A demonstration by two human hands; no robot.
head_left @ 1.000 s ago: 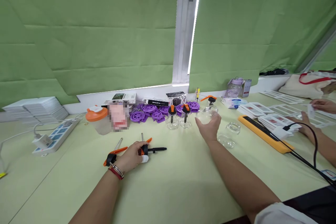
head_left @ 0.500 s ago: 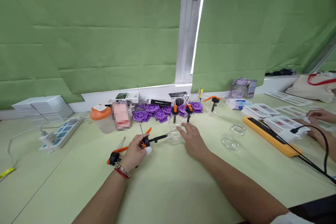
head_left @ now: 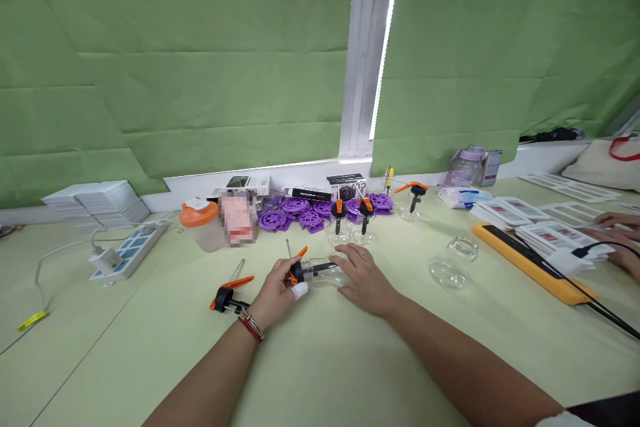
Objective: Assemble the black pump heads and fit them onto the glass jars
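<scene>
I have the clear glass jar [head_left: 330, 275] lying on its side on the counter [head_left: 320, 360], mid-front. My right hand [head_left: 365, 277] is cupped over it; my left hand [head_left: 277, 290] grips the black-and-orange pump nozzle [head_left: 299, 273], its stem already inside the jar's mouth. I judge I'm mid-insertion; next calls for seating it squarely. Purple discs [head_left: 300, 212] lie beyond, below green blinds [head_left: 175, 67].

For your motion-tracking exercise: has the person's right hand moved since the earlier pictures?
Yes. The right hand came left and nearer, from beside the far upright clear glass jars to the left hand.
</scene>
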